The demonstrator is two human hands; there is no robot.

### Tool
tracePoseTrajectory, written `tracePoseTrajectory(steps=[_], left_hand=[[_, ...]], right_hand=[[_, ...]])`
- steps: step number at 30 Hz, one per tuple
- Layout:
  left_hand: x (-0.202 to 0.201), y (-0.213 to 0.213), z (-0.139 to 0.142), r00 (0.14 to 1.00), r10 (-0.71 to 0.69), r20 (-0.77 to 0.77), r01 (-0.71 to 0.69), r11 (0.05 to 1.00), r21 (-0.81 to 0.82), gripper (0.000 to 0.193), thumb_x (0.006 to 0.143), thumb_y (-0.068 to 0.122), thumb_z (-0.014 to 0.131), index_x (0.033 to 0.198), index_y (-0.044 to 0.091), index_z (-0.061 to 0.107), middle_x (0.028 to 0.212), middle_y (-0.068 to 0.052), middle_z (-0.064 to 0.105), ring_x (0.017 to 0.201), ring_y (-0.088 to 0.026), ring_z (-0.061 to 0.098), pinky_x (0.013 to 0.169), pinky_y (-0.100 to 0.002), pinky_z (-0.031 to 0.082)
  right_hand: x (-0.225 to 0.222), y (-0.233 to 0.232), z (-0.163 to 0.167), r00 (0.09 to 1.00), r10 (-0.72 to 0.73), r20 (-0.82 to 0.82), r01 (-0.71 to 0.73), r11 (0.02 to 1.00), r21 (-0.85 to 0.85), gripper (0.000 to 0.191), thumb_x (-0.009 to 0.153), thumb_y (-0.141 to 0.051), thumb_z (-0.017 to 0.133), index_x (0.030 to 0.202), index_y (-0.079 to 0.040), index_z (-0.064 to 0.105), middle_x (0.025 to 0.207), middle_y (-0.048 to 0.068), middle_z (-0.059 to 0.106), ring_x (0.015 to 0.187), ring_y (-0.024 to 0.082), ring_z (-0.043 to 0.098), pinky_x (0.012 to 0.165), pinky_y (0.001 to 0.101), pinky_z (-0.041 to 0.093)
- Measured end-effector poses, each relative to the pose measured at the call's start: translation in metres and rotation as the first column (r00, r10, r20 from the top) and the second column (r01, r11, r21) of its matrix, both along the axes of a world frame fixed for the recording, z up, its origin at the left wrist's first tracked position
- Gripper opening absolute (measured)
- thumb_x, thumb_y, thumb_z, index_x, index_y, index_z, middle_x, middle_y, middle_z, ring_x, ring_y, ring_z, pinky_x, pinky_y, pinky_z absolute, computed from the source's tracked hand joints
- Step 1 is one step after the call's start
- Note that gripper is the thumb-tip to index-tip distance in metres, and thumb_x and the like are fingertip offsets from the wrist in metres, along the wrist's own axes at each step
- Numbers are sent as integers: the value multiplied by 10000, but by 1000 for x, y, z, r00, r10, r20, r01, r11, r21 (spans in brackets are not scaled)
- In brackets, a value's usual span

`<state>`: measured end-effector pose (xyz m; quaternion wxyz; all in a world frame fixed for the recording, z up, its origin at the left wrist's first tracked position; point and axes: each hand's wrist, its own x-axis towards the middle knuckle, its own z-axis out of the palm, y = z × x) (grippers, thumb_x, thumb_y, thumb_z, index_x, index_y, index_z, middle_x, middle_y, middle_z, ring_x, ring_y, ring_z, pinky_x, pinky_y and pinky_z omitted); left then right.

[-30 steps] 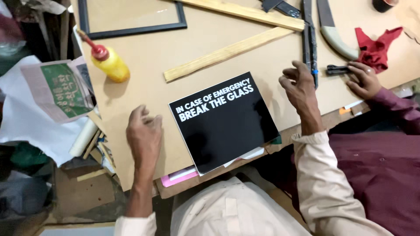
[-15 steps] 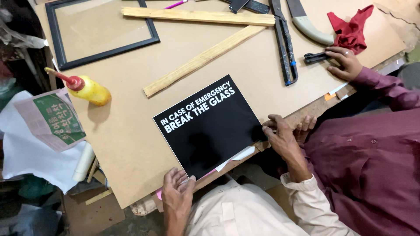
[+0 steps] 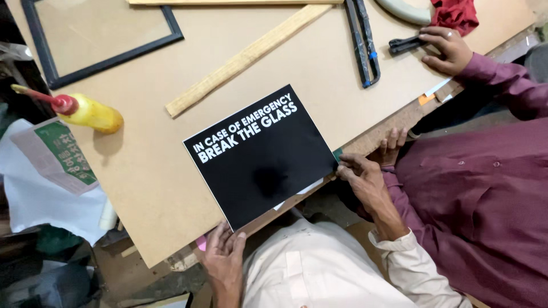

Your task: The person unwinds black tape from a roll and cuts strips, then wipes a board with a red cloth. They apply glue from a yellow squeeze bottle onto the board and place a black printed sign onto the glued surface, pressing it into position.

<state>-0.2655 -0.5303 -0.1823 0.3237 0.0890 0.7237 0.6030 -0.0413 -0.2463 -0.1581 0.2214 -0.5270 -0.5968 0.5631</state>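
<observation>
Head view: the black printed sheet [image 3: 261, 157] is lying flat on the brown board [image 3: 148, 171], at its near edge, with its near corner overhanging. The left hand [image 3: 224, 255] is gripping the board's near edge just below the sheet's near corner, with its fingers curled upward onto the edge. The right hand [image 3: 361, 174] is pinching the sheet's right corner, fingers closed narrowly on it.

A co-worker in a maroon shirt is sitting at the right; one of their hands [image 3: 393, 147] is resting on the board edge beside the right hand, and the other [image 3: 446, 50] is lying on a black tool [image 3: 406, 44] at the far right. A yellow glue bottle [image 3: 91, 112] is lying at the left, a wooden strip [image 3: 245, 58] is lying far of the sheet, and a black frame [image 3: 105, 43] is lying at the far left.
</observation>
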Motion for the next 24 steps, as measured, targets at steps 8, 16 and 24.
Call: tracePoseTrajectory(steps=[8, 16, 24], left_hand=[[11, 13, 4, 991, 115, -61, -109, 990, 83, 526, 848, -50, 730, 1351, -97, 584, 1223, -130, 645, 1034, -171, 671, 858, -265, 578], [15, 13, 4, 941, 288, -175, -287, 957, 30, 382, 862, 16, 779, 1232, -57, 714, 993, -46, 693, 863, -98, 637, 781, -224, 541], [-2, 11, -1, 917, 392, -77, -380, 915, 134, 353, 855, -23, 746, 1206, -49, 717, 996, -37, 715, 844, -95, 662, 767, -232, 564]], right_hand=[[8, -10, -7, 988, 36, -152, -36, 999, 4, 331, 906, -28, 698, 1221, 73, 686, 955, 72, 713, 835, 108, 651, 751, 253, 540], [-9, -29, -9, 976, -51, -211, 59, 998, 33, 219, 981, -14, 698, 1189, 57, 701, 1003, 96, 724, 806, 145, 685, 724, 263, 590], [10, -19, -65, 916, -143, -376, 74, 979, -192, 226, 1002, 2, 720, 1204, 68, 643, 1025, 112, 703, 809, 165, 687, 687, 277, 583]])
